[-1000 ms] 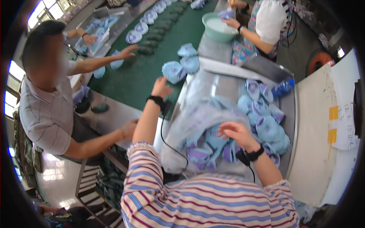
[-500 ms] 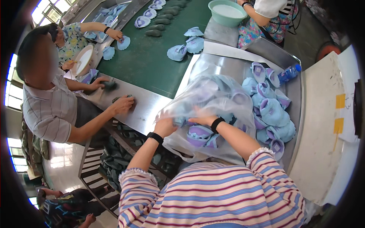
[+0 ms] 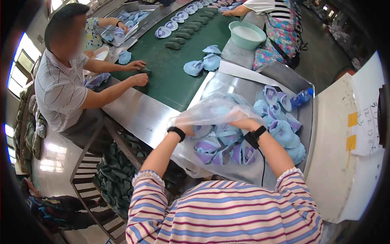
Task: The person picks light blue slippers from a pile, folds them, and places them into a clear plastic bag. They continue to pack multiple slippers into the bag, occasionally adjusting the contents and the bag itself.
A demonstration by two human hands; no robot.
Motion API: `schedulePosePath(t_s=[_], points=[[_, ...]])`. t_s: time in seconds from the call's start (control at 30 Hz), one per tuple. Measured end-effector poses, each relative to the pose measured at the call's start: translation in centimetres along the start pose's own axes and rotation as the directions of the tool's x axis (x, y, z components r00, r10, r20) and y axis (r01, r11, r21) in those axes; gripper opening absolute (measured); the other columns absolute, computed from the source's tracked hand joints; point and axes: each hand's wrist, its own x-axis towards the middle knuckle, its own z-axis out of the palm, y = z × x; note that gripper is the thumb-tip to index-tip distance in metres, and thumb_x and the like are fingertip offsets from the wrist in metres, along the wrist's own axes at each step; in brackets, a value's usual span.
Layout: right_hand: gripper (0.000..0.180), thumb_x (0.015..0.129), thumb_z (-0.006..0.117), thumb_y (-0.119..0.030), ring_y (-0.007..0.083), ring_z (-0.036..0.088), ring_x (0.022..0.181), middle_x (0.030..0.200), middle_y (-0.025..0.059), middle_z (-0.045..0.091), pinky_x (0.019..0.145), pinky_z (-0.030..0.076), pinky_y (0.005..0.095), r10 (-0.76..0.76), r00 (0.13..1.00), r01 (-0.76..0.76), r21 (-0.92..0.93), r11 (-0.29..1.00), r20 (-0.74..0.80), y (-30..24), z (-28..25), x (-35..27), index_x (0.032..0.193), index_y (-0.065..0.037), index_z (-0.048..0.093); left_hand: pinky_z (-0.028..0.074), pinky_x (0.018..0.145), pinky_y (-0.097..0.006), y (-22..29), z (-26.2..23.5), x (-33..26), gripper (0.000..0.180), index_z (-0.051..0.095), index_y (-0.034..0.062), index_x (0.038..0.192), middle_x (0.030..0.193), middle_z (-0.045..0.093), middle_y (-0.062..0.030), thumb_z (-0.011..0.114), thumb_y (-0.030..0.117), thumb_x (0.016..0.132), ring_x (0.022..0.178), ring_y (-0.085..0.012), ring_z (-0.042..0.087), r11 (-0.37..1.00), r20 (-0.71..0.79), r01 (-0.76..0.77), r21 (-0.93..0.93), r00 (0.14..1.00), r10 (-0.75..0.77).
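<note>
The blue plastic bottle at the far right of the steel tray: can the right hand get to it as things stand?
Probably yes, once freed. The right hand is gripping the clear plastic bag of blue and purple shoe uppers; the blue plastic bottle lies beyond it on the same side, with only loose uppers between.

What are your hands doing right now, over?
Left hand and right hand gripping the clear plastic bag of blue and purple shoe uppers. Loose pile of uppers beside it. Nothing blocking.

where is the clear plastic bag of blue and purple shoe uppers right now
In the head view the clear plastic bag sits centre frame on the metal tray, gripped by the left hand and right hand, left of loose blue uppers.
</note>
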Motion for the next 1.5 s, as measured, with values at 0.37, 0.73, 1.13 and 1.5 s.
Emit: schedulePosePath(t_s=[0.37,0.73,1.13,1.5], points=[[0.043,0.075,0.060,0.001,0.0119,0.054,0.099,0.113,0.0038,0.061,0.089,0.042,0.0263,-0.194,0.979,0.202,0.240,0.950,-0.059,-0.6,-0.2,-4.5,0.117,-0.008,0.062,0.047,0.077,-0.044,4.8,1.0,3.3,0.029,0.065,0.0124,0.101,0.093,0.065,-0.0130,0.062,0.014,0.072,0.088,-0.0333,0.060,0.969,-0.336,0.162,-0.186,0.916,-0.218],[0.051,0.075,0.056,0.007,0.0170,0.061,0.097,0.115,0.0108,0.062,0.083,0.048,0.0278,-0.262,0.833,0.317,0.033,0.948,-0.488,3.8,-3.1,-2.7,0.125,-0.004,0.053,0.047,0.077,-0.044,1.5,-3.6,3.6,0.027,0.065,0.0113,0.099,0.095,0.065,-0.0120,0.060,0.009,0.072,0.090,-0.0333,0.060,0.975,-0.033,0.206,0.080,0.978,-0.204],[0.030,0.082,0.062,0.002,0.0137,0.061,0.087,0.101,0.0104,0.065,0.075,0.050,0.0265,-0.004,0.874,0.201,0.354,0.913,-0.485,6.1,-6.3,-4.2,0.111,0.001,0.056,0.050,0.087,-0.040,7.4,-7.1,-3.0,0.011,0.052,0.0051,0.074,0.119,0.058,-0.0196,0.052,-0.002,0.082,0.103,-0.0274,0.060,-0.405,-0.219,-0.166,-0.899,0.972,0.088],[0.031,0.094,0.052,-0.026,0.0182,0.064,0.091,0.104,0.0084,0.065,0.083,0.052,0.0318,-0.016,0.996,-0.089,0.986,0.144,0.092,-1.1,0.6,-12.5,0.112,-0.001,0.059,0.045,0.093,-0.031,11.9,-4.2,-0.9,0.016,0.058,0.0131,0.100,0.094,0.063,-0.0059,0.061,0.024,0.089,0.100,-0.0225,0.057,-0.916,-0.389,-0.030,-0.401,0.911,0.140]])
